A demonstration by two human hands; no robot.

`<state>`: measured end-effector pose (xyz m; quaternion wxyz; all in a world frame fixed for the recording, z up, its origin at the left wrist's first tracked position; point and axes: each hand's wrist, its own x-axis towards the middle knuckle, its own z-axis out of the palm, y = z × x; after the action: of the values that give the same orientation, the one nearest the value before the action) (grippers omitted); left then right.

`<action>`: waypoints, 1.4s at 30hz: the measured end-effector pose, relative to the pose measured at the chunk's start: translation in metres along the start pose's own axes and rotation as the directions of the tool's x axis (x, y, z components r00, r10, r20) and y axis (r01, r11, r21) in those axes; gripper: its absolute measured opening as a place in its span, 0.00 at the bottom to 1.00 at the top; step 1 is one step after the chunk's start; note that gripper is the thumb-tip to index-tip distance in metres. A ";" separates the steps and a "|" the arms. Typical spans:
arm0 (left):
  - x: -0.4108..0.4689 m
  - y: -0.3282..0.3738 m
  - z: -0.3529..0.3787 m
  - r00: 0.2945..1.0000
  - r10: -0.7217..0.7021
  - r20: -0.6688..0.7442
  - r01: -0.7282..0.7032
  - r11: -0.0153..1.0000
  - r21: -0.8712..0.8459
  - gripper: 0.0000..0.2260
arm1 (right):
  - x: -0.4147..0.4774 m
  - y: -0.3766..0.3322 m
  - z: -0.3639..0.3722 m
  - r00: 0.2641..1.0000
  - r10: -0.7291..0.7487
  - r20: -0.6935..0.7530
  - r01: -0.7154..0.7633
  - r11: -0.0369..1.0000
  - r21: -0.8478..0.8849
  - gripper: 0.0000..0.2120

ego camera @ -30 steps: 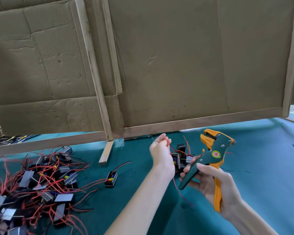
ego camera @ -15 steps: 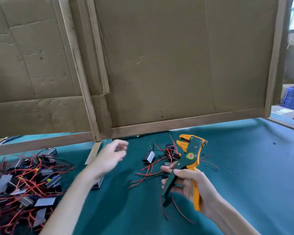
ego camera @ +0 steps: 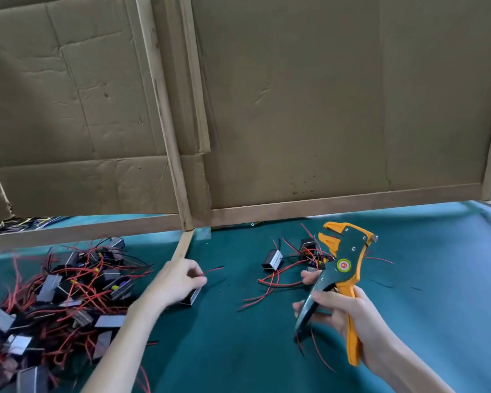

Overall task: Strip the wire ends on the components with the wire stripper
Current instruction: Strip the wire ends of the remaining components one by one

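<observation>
The bench [ego camera: 408,293] carries one big heap [ego camera: 68,293] of components, too tangled to count, left of the fingers of your left hand [ego camera: 176,282], and a loose cluster [ego camera: 304,251] of about three just beyond your right hand [ego camera: 349,313]. Your right fingers wrap the one wire stripper [ego camera: 343,265], handles spread. Your left fingers, the nearer, curl over a lone component [ego camera: 192,298]. Its red wire [ego camera: 214,270] runs rightward from them toward the stripper, well apart.

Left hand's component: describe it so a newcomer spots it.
Start at the wooden strip lying on the green table. Just in front of it, the left hand grips a black component with a red wire poking out. It lies alone, between the big pile on the left and the small cluster by the wire stripper.
</observation>
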<state>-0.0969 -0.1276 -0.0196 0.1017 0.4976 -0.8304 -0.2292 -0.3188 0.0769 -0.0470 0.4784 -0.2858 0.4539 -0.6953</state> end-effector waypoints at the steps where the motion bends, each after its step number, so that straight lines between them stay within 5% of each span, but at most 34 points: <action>1: 0.000 0.002 0.005 0.999 0.046 -0.025 -0.046 0.999 -0.023 0.07 | 0.000 0.000 0.000 1.000 -0.004 -0.004 0.004 1.000 -0.006 0.17; 6: -0.005 0.019 0.015 0.981 0.181 -0.066 -0.192 0.894 -0.404 0.05 | -0.005 -0.004 0.004 0.999 -0.027 0.041 0.028 0.999 -0.016 0.12; 11: -0.014 0.047 0.009 0.945 0.246 -0.215 -0.325 0.635 -0.701 0.03 | -0.011 -0.006 0.012 0.990 -0.020 0.137 0.027 0.998 -0.050 0.11; 17: -0.030 0.071 -0.009 0.900 0.330 -0.285 -0.430 0.559 -0.709 0.11 | -0.017 -0.005 0.020 0.971 0.037 0.238 -0.021 0.997 -0.070 0.12; 32: -0.045 0.087 -0.014 0.879 0.452 -0.153 -0.440 0.642 -0.628 0.08 | -0.019 -0.005 0.022 0.928 0.126 0.352 -0.093 0.990 -0.110 0.15; 42: -0.054 0.097 -0.016 0.864 0.478 -0.157 -0.441 0.568 -0.695 0.03 | -0.023 -0.008 0.020 0.888 0.106 0.448 -0.059 0.991 -0.118 0.13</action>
<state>-0.1399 -0.0459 0.0441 0.3212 0.1802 -0.7783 -0.5085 -0.2965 0.0916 -0.0302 0.5849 -0.4442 0.3761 -0.5649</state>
